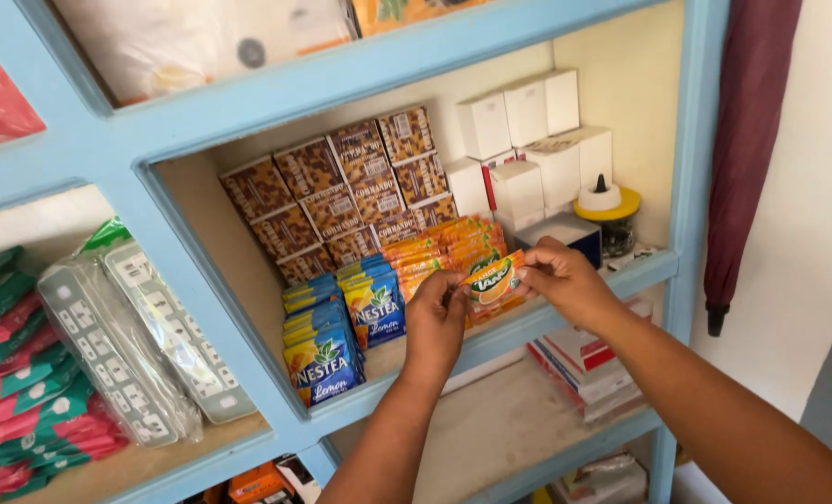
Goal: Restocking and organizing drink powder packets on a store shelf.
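My left hand (437, 322) and my right hand (565, 280) together pinch a small orange drink-powder sachet (493, 280), held flat in front of a row of like orange sachets (444, 245) standing on the light-blue shelf (565, 301). The left fingers hold its left edge, the right fingers its right edge. To the left of the orange row stand blue sachets (334, 327) in two rows, close by my left wrist.
Brown patterned boxes (341, 196) and white boxes (528, 140) are stacked at the shelf's back. A yellow-lidded jar (610, 217) stands at the right. Packaged power strips (136, 336) and green-red packets (19, 392) fill the left compartment. A folded dark-red umbrella (747, 149) hangs on the right.
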